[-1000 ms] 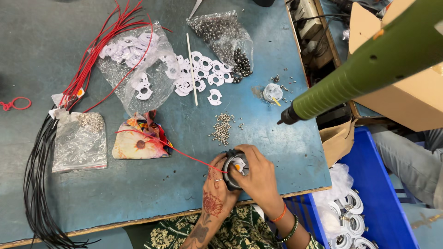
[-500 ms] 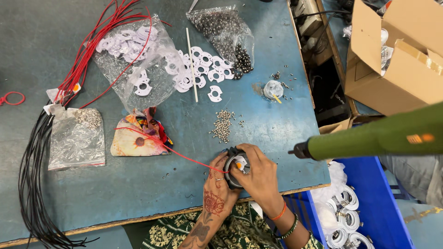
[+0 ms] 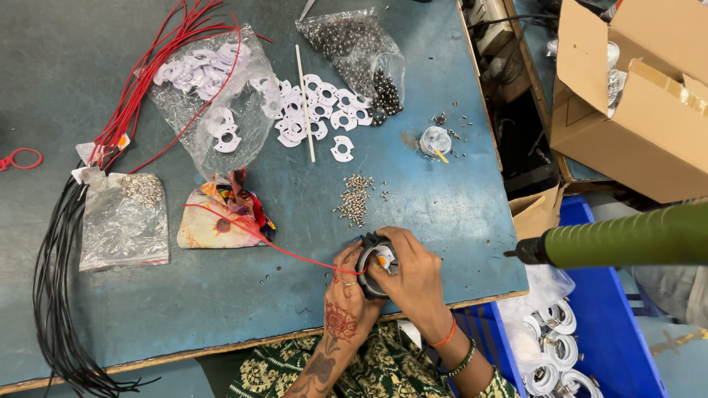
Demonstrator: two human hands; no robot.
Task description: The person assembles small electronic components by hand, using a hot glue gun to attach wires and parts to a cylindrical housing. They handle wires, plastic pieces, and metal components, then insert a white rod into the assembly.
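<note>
A: What has changed since a moment ago?

B: In the head view, the green powered screwdriver (image 3: pixel 619 239) hanging at the right has swung lower and now lies almost level, its tip beside the bench's right edge. Both hands stay where they were.

A: And the hands now?

B: They are together at the near edge of the blue workbench (image 3: pixel 221 295). The left hand (image 3: pixel 346 295) and the right hand (image 3: pixel 413 276) both clasp a small round black housing (image 3: pixel 375 262), fingers closed around its rim. A red wire (image 3: pixel 273 239) already runs from it leftward across the bench.

A: How far along does the work look?

B: The wire seems attached. Whether any screw is in, I cannot tell. The screwdriver is untouched, so fastening appears undone.

A: What lies around?

B: A little pile of screws (image 3: pixel 355 199) sits just beyond the hands. Further back are white plastic rings (image 3: pixel 317 114), some in a clear bag, and a bag of dark parts (image 3: pixel 358 51). Bundled red and black wires (image 3: pixel 55 273) line the left side. A blue bin (image 3: pixel 627 354) of finished pieces stands at right, below a cardboard box (image 3: pixel 641 110). Nothing blocks the hands.
</note>
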